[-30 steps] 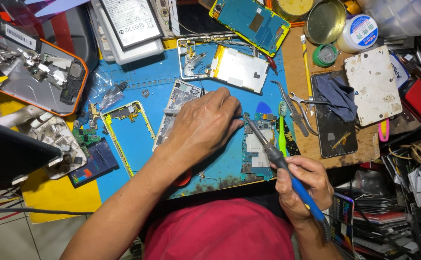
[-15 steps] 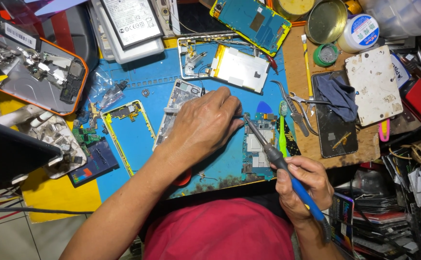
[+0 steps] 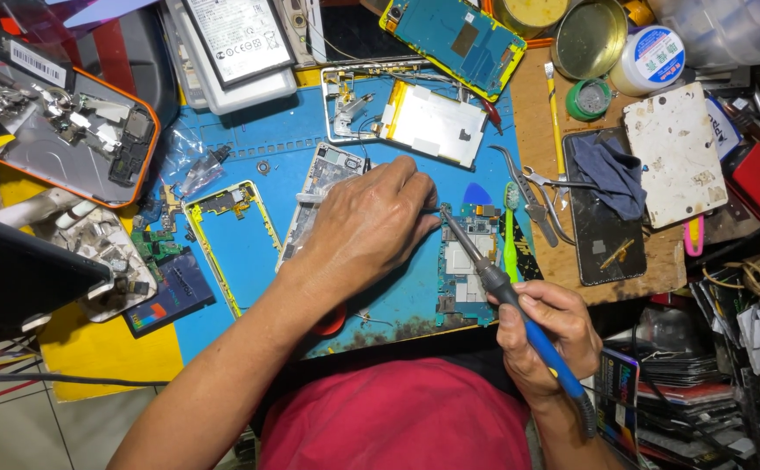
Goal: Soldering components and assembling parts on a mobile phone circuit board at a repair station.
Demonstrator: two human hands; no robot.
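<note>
The right hand (image 3: 543,335) is closed around a soldering iron (image 3: 506,292) with a blue handle, and its thin tip points up and to the left, close to the fingers of the left hand. The left hand (image 3: 367,228) lies flat, palm down, with the fingers close together, pressing on something small on the blue work mat (image 3: 267,139) — the hand covers it, so what it is cannot be told. Just under the iron's tip lies a green circuit board (image 3: 467,274) with a silver square on it; whether the tip touches the board is too small to see. A silver phone frame (image 3: 314,200) sticks out from under the left hand, and most of it is hidden by the wrist. Beside it lies an empty yellow phone frame (image 3: 221,239). Higher up sits an open phone back with a white battery (image 3: 428,126). To the right, on the brown board, lie metal pliers (image 3: 532,196) and a dark cloth (image 3: 610,174) on a black phone (image 3: 602,239). The iron's cord runs off toward the bottom edge — its end is cut off. The stacks at the far right are too dark to make out.
</note>
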